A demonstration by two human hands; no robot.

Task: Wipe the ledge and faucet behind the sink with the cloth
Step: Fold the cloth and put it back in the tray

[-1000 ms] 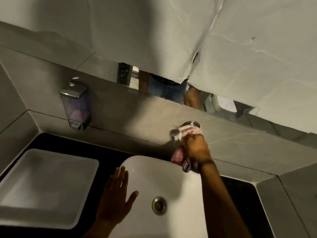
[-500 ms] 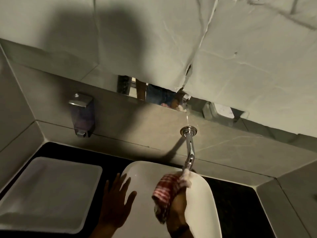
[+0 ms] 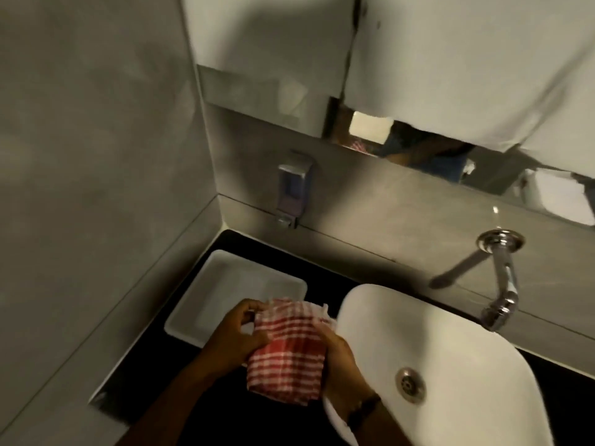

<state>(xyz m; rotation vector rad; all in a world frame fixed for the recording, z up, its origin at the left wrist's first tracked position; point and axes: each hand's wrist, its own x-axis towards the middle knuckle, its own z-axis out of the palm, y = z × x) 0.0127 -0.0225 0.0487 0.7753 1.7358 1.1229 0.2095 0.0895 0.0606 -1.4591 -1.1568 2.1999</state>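
Observation:
A red-and-white checked cloth (image 3: 288,346) hangs between both hands over the black counter, just left of the white sink (image 3: 450,355). My left hand (image 3: 240,336) pinches its upper left edge. My right hand (image 3: 343,365) grips its right side, with a dark band on the wrist. The chrome faucet (image 3: 502,278) juts from the grey tiled wall at the right, above the sink's back rim, well clear of both hands. The grey ledge (image 3: 402,249) runs along the wall behind the sink.
A white rectangular tray (image 3: 225,284) lies on the black counter (image 3: 154,375) left of the sink. A soap dispenser (image 3: 293,188) is fixed to the back wall. Above it a mirror strip (image 3: 434,156) shows under white sheeting. A grey side wall closes in the left.
My right hand came off the faucet and brought the cloth down and left of the sink. My left hand left the sink rim and took hold of the cloth. The view swung left.

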